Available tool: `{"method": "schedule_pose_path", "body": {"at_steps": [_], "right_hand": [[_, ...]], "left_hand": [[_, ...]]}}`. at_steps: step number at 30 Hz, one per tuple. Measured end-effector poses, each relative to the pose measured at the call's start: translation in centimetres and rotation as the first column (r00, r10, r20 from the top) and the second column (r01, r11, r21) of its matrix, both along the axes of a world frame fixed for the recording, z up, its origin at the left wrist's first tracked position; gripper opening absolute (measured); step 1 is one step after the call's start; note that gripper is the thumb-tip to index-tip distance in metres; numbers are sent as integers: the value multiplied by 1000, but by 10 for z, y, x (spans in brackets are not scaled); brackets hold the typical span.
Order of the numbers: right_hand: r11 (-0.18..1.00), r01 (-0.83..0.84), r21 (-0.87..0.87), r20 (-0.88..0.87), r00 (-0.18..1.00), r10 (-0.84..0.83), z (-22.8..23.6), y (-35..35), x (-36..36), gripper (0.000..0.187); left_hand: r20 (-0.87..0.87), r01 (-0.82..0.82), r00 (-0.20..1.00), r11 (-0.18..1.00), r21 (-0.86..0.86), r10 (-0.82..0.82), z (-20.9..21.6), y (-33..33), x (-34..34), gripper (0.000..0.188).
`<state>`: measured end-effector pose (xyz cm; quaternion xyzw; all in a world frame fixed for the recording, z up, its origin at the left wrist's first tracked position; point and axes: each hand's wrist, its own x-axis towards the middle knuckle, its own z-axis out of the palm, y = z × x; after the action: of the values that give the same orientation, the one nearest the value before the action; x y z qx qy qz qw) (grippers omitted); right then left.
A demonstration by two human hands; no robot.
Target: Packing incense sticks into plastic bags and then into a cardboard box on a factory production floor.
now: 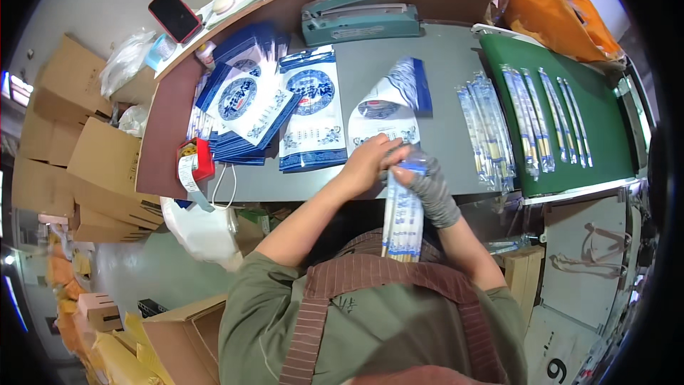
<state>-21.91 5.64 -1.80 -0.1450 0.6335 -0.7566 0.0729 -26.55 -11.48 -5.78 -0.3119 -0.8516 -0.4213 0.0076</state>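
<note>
My right hand point(432, 189), in a grey knit glove, is closed around a bundle of paper-wrapped chopsticks point(404, 224) printed blue and white. The bundle hangs down in front of my apron, its wooden ends lowest. My bare left hand point(367, 165) is beside it, fingers curled at the near edge of a blue-and-white plastic bag point(381, 110). That bag bulges upward and its far corner is folded over. Exactly how my left fingertips grip it is partly hidden. Just left lie a flat stack of matching bags point(311, 107) and a fanned pile of bags point(246, 103).
Wrapped chopstick bundles point(486, 128) lie at the table's right, with more chopstick packs point(545, 117) on a green board point(598, 135). A teal heat sealer point(362, 21) stands at the back. Left are a red tape dispenser point(196, 160), a phone point(174, 16) and cardboard boxes point(107, 164).
</note>
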Motion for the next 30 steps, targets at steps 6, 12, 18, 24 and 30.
{"method": "schedule_pose_path", "body": {"at_steps": [6,12,18,24,30], "right_hand": [[997,-70,-14,10,997,70,-12,-22,-6,25],[997,-10,-83,93,996,18,-55,-18,-22,19],[956,94,278,11,995,-101,-46,-24,-15,27],[936,-156,315,155,982,111,-53,2,59,49],[969,-70,237,376,926,-25,-72,35,122,60]], "left_hand": [[269,80,953,970,229,-142,-4,-22,-12,39],[701,-397,703,882,252,117,-5,-11,-5,19],[-107,-335,931,934,127,349,15,-6,19,11],[-336,167,925,984,-63,-179,32,-8,74,33],[-273,11,960,989,-147,-52,18,-45,111,51]]}}
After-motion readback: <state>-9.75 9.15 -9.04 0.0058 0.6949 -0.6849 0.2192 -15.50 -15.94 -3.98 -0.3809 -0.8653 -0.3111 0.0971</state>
